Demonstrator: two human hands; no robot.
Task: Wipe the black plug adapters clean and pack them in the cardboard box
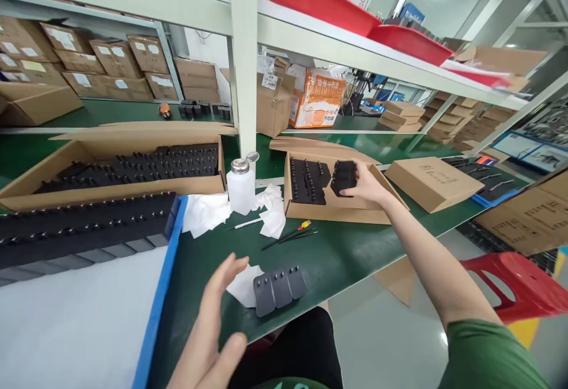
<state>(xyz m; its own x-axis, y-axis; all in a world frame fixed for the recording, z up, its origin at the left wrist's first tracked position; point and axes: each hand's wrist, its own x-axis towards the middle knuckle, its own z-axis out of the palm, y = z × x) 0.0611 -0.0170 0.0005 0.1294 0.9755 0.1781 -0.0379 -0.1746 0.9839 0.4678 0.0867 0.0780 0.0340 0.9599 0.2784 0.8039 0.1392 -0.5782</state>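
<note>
The right hand point(367, 185) grasps one black block point(344, 177), fingers on its right side and the thumb at its near edge. The block is in the right part of one box point(337, 215) on the far side of the table point(337, 259); it stands roughly upright, though I cannot tell how many pieces make it up or which end is its front. Left of it in the same box, black parts point(308, 183) lie in rows running near to far.

The left hand point(206, 333) is loose, fingers and thumb spread, above the near edge of the table. Just right of it lie three plates point(280, 289), side by side in one row running left to right; each plate's long axis points near to far, with knobs at the far end.

Three white cloths show: one beside the plates, two either side of one bottle point(241, 190). Right of the bottle are a few thin black tools point(290, 238), too close together to count, slanting far right.

On the left are one long box point(115, 190), stretching left to right, and one blue tray point(153, 318) with a row of black parts. One closed carton point(432, 185) sits on the right.
</note>
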